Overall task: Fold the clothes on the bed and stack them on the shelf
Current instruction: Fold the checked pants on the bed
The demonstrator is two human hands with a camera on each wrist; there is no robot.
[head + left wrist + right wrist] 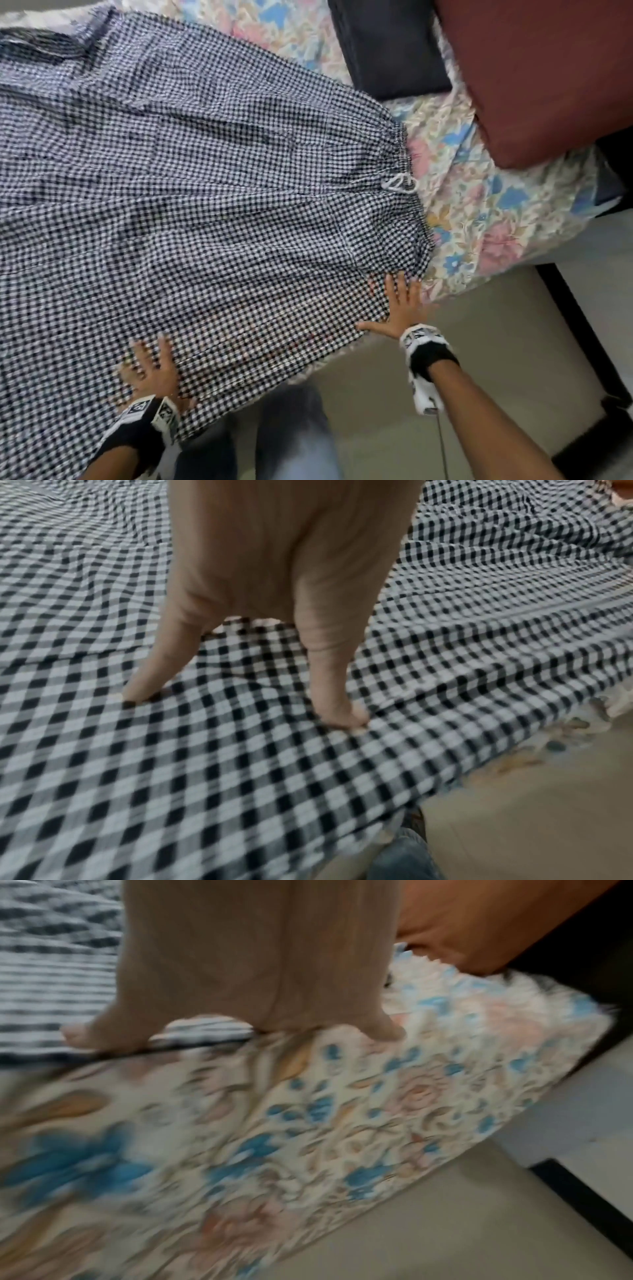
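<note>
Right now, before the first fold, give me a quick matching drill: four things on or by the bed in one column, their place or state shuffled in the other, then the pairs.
Things:
1. checked garment
2. left hand
3. right hand
4. maroon pillow

Places or states:
A. flat near the gathered waistband
B. far right corner of the bed
C. spread unfolded over the floral sheet
D. flat on the cloth at the near edge

Pairs: 1-C, 2-D, 3-A, 4-B
</note>
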